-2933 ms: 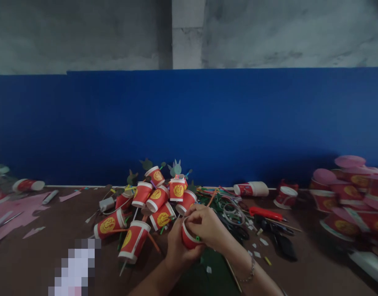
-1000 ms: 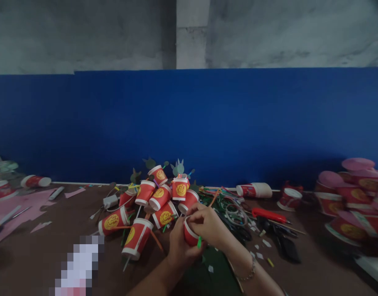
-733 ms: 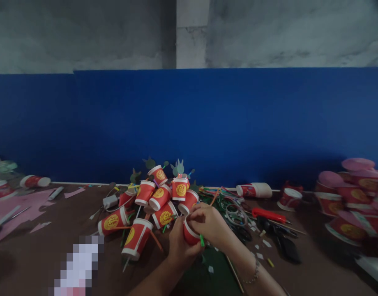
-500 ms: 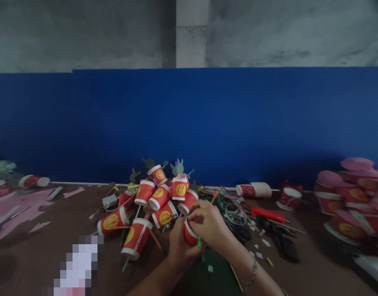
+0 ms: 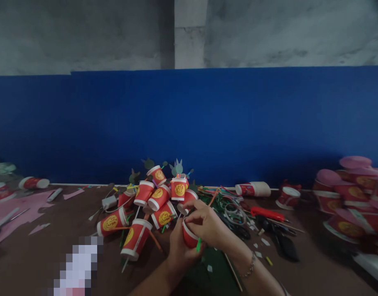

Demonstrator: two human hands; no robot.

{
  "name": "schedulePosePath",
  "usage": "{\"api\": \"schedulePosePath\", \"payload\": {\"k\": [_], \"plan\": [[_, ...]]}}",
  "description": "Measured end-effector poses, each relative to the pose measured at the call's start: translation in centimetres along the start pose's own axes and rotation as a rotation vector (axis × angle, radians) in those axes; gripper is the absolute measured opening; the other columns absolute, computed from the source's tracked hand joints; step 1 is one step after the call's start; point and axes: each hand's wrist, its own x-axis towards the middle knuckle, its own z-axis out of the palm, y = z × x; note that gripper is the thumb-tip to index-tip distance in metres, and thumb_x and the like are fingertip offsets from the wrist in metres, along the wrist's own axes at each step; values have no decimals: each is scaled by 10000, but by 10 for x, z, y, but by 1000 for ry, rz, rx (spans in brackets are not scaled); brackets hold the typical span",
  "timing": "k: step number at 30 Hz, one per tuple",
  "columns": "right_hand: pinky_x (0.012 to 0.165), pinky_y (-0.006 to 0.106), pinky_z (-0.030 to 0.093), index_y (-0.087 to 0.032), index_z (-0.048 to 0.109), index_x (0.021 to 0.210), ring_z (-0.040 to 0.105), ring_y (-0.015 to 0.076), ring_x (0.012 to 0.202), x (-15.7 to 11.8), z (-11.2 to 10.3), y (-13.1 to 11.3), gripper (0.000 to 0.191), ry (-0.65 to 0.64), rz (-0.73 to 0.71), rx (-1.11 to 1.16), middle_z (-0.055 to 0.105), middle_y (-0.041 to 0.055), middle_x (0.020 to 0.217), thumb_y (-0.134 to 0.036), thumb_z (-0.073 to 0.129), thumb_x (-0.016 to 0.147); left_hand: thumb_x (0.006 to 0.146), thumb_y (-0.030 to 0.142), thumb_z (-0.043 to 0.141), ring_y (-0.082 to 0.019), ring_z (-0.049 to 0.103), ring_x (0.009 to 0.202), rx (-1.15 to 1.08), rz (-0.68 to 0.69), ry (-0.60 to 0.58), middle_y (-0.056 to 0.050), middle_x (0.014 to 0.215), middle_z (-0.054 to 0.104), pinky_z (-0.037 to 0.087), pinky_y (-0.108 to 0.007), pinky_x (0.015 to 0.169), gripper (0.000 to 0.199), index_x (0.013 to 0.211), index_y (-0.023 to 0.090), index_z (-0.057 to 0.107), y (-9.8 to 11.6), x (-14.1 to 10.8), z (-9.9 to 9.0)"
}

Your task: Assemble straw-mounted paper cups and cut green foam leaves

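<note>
Brown table (image 5: 93,257): piled red cups (image 5: 160,197) crowd the held cup (image 5: 190,236).

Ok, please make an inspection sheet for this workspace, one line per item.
Surface: brown table, paper scraps on it.
Things: red cup in left hand; other cups piled beyond.
Clutter: pink paper, red tool, loose sticks.
Grip: left hand holds the cup; right hand at its rim, fingertips partly hidden.
Cables: white cord at adapter; pale loops, maybe cable.
Surroundings: blue panel, grey wall above.
</note>
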Motion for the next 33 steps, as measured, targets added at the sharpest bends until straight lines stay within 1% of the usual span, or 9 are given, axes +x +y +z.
{"api": "schedulePosePath", "payload": {"k": [1,3,6,10,13,17,24,28,33], "plan": [[830,268,445,-214,731,713,573,166,951,0,-3,0,232,-29,12,-6,602,44,1040,-63,557,685,616,292,653,-217,606,824,-32,-6,-3,-61,926,629,497,-311,715,428,991,165,490,-1,0,1],[799,276,453,-212,729,738,587,170,899,0,-8,-2,217,-54,65,-46,622,45,985,-73,578,667,626,249,650,-215,601,837,-73,-7,-16,-64,949,626,493,-306,721,430,1013,166,483,-2,1,2],[761,296,442,-209,715,690,584,180,835,0,-12,-5,140,-20,119,-166,642,35,893,-118,618,649,621,237,657,-210,596,828,-50,-1,-11,-61,939,624,487,-300,721,431,1010,165,484,-2,1,2],[771,320,387,-227,702,634,565,189,842,0,-10,-10,134,5,113,-321,651,10,876,-112,632,631,615,320,679,-212,595,808,-41,-6,-28,-58,917,625,487,-296,696,462,1007,164,492,-4,0,0],[786,329,361,-226,701,623,556,187,855,0,-9,-11,161,18,63,-352,650,7,878,-90,618,644,595,366,697,-212,594,794,-7,-17,-31,-53,898,623,486,-293,678,492,996,164,494,-6,-1,-1],[808,333,370,-223,700,606,557,187,881,0,-5,-8,168,42,-4,-297,638,21,953,-99,609,675,605,355,693,-209,594,786,-23,25,-50,-50,897,614,483,-300,687,468,981,170,485,-8,0,-2],[818,319,414,-212,688,584,587,179,860,-1,5,-3,153,93,41,-145,639,32,932,-139,604,690,621,293,675,-220,595,842,-18,79,-49,-57,942,604,479,-314,735,462,1015,177,462,-5,2,-4],[776,294,444,-194,683,570,586,185,872,0,9,-3,164,126,77,-112,640,42,894,-96,599,671,631,281,648,-230,593,870,8,74,-69,-75,963,606,479,-327,755,476,1049,165,452,-3,2,-5],[689,236,477,-177,683,573,600,158,804,2,14,-1,164,153,119,-48,633,51,854,-68,591,655,616,275,626,-237,597,862,33,51,-57,-82,954,616,483,-334,754,434,1005,154,476,-6,0,-4]]}}
